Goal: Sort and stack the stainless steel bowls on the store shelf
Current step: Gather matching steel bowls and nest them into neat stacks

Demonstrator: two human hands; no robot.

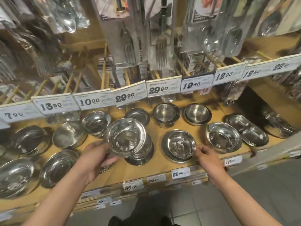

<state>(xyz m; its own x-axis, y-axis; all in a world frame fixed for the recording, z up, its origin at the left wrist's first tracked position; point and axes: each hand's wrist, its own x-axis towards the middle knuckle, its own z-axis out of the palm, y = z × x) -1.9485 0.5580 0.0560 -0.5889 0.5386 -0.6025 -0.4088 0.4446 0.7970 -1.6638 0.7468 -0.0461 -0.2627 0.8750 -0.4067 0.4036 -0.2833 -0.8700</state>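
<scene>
A: Head view first: what is each hand doing?

B: The left hand (97,154) grips a clear-wrapped steel bowl (126,137), fingers curled under its near rim, tilted above a short stack of bowls (141,154) at the front middle of the wooden shelf (156,132). Whether it touches that stack, I cannot tell.

A: And the right hand (206,154)?

B: Its fingertips pinch the near rim of a small bowl (181,145) that sits nested in a wider dish (166,144) just to the right.

A: How far along is the sorting?

B: Partway, I judge. Two brushed bowls (166,114) stand tidy at the back under the price tags (157,88), and oval dishes (247,129) are piled at the right. A wrapped bowl (224,137) beside them looks settled.

A: What is left?

B: The held bowl needs a home, the small bowl seems mismatched with its dish, and the larger bowls (63,165) on the left lie leaning and loose, not stacked.
</scene>
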